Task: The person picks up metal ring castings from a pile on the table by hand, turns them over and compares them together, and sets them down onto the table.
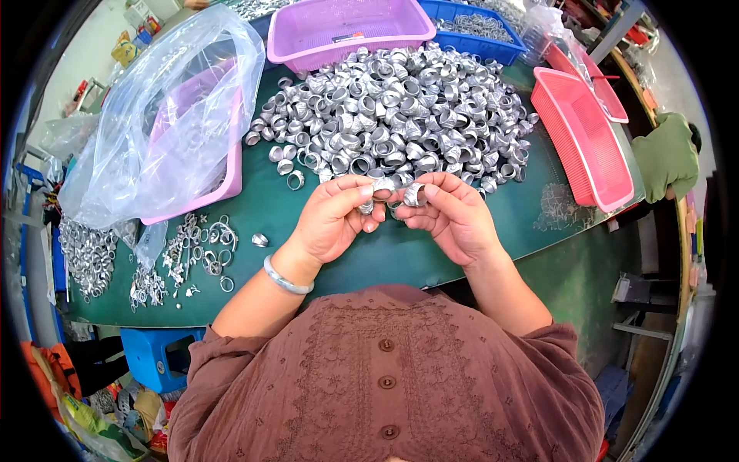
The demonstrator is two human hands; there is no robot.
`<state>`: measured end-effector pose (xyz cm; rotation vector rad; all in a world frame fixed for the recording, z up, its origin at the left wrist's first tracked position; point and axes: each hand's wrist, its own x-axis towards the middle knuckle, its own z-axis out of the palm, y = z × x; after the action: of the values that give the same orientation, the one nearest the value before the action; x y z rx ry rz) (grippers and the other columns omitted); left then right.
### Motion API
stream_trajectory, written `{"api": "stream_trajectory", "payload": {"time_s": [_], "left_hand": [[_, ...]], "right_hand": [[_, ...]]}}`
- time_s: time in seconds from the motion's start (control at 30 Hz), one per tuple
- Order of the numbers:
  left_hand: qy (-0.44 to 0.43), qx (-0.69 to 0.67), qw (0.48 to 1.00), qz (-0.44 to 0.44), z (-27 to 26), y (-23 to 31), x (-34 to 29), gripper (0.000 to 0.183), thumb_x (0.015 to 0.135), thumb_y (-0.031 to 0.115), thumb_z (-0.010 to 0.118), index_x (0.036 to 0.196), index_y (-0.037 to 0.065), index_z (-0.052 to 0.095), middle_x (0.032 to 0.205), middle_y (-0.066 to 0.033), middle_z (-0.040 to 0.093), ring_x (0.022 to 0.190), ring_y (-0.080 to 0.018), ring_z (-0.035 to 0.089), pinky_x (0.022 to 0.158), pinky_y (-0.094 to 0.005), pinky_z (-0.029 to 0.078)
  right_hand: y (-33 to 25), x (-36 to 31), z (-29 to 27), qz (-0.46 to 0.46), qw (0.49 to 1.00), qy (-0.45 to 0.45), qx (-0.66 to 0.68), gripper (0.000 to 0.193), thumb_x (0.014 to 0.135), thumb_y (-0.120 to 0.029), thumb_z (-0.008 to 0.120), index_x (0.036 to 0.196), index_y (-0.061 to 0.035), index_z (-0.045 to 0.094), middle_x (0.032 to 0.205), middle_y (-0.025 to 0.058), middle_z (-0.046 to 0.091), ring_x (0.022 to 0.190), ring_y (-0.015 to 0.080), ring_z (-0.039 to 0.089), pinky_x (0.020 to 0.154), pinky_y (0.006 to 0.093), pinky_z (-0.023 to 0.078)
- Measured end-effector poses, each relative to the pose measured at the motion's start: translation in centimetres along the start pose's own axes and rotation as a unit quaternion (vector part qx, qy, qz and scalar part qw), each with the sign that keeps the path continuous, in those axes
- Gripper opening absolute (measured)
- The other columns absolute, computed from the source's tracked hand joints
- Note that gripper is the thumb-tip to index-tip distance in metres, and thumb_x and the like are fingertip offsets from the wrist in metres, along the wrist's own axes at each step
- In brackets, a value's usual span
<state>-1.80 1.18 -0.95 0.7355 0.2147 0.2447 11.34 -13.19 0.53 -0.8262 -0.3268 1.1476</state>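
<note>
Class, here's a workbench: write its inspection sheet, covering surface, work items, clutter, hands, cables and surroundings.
Surface: green tabletop.
Work items: heap of silver-coloured rings on the tabletop.
Clutter: clear plastic bag over a purple tray at left; loose metal pieces nearer the front; blue tray behind the heap; pink basket at right.
Hands: left hand and right hand close together, each pinching at least one ring.
Cables: nothing seen.
Surroundings: blue stool at lower left; another person in green at right edge.

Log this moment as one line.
left grip: holds silver round metal ring; right grip: holds another ring; beyond: heaped silver metal rings; far right: pink rectangular plastic basket
</note>
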Motion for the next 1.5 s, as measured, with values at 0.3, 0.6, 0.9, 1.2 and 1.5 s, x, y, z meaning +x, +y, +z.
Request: {"api": "stream_trajectory", "payload": {"time_s": [0.3, 0.6, 0.9, 1.2, 1.5], "left_hand": [[0.011, 0.003, 1.0, 0.002, 0.1, 0.0, 0.2, 0.023, 0.088, 0.014, 0.045, 0.094, -0.004, 0.058, 0.093, -0.0129, 0.06, 0.07, -0.0165, 0.056, 0.058, -0.0247, 0.045], [0.014, -0.001, 1.0, -0.009, 0.0, -0.2, 0.3, 0.022, 0.088, 0.016, 0.047, 0.093, -0.003, 0.059, 0.09, -0.0108, 0.059, 0.069, -0.0162, 0.054, 0.058, -0.0245, 0.045], [0.025, -0.017, 0.999, -0.026, -0.2, 0.0, 0.2, 0.021, 0.088, 0.015, 0.05, 0.092, -0.002, 0.059, 0.087, -0.0099, 0.06, 0.069, -0.0145, 0.055, 0.059, -0.0234, 0.046], [0.026, 0.015, 1.0, 0.006, -0.3, -0.1, 0.2, 0.012, 0.085, 0.01, 0.053, 0.092, 0.002, 0.055, 0.085, -0.0097, 0.06, 0.07, -0.0136, 0.055, 0.062, -0.0238, 0.046], [0.031, 0.39, 0.867, 0.307, 1.3, -0.3, 0.0, 0.056, 0.068, -0.005, 0.062, 0.116, 0.003, 0.036, 0.087, -0.0055, 0.051, 0.078, -0.0109, 0.051, 0.066, -0.0226, 0.043]], "right_hand": [[0.2, 0.3, -0.6, -0.013, 0.999, -0.027, 0.038, 0.017, 0.088, -0.009, 0.047, 0.099, 0.0025, 0.052, 0.092, 0.0153, 0.059, 0.086, 0.0282, 0.061, 0.073, 0.0332, 0.053], [0.1, 0.3, -0.5, -0.015, 0.999, -0.03, 0.032, 0.016, 0.088, -0.009, 0.047, 0.097, 0.002, 0.052, 0.092, 0.0153, 0.06, 0.087, 0.0281, 0.061, 0.073, 0.0334, 0.053], [0.0, 0.3, -0.2, -0.013, 0.999, -0.022, 0.022, 0.012, 0.088, -0.01, 0.047, 0.094, 0.0001, 0.051, 0.092, 0.0154, 0.06, 0.087, 0.0289, 0.061, 0.072, 0.0331, 0.053], [0.1, 0.3, -0.1, -0.035, 0.999, -0.036, -0.011, 0.017, 0.081, -0.002, 0.055, 0.097, 0.0009, 0.049, 0.097, 0.0144, 0.058, 0.089, 0.0237, 0.06, 0.077, 0.0306, 0.05], [1.2, 0.1, 0.2, -0.224, 0.95, -0.063, -0.21, 0.041, 0.072, 0.011, 0.058, 0.11, 0.0013, 0.042, 0.111, 0.0124, 0.05, 0.102, 0.0193, 0.052, 0.088, 0.0311, 0.043]]}}
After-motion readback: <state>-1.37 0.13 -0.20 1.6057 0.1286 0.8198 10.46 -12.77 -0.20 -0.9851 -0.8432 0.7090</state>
